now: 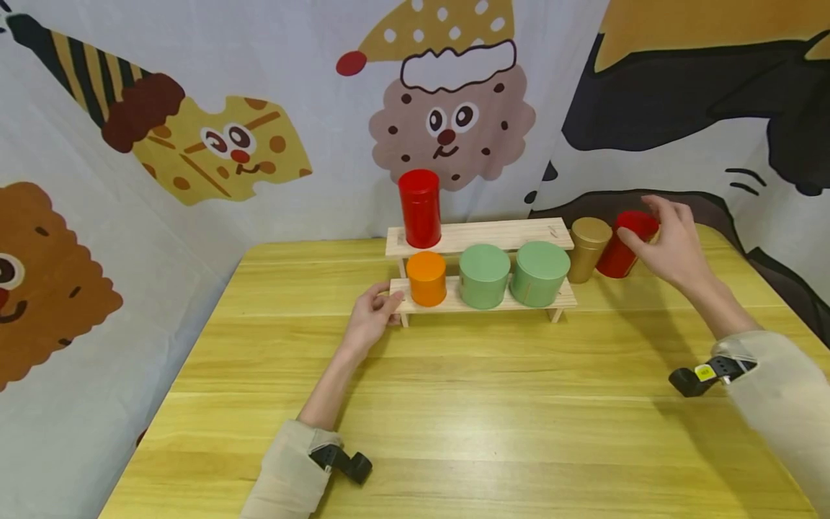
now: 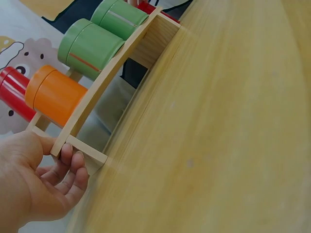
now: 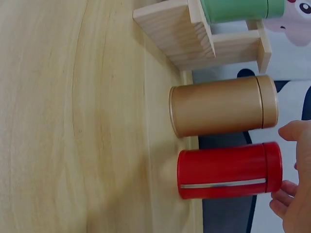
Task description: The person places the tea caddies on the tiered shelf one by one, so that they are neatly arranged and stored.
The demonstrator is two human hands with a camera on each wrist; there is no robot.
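A two-tier wooden shelf point(image 1: 454, 305) stands at the back of the table. My left hand point(image 1: 371, 316) grips the left end of its lower tier, thumb on top and fingers curled beneath point(image 2: 63, 179). On that tier sit an orange tin point(image 1: 427, 280) and two green tins point(image 1: 484, 277); a tall red tin point(image 1: 420, 209) stands on the upper tier's left part. Right of the shelf, a gold tin point(image 3: 221, 107) and another red tin point(image 3: 228, 171) stand upright side by side. My right hand point(image 1: 671, 241) is at that red tin's lid, thumb and fingers spread; contact is unclear.
Behind the table hangs a white cloth point(image 1: 311, 43) printed with cartoon figures. The wooden tabletop point(image 1: 454, 404) stretches in front of the shelf. Each wrist carries a small black camera point(image 1: 694, 380) on the sleeve.
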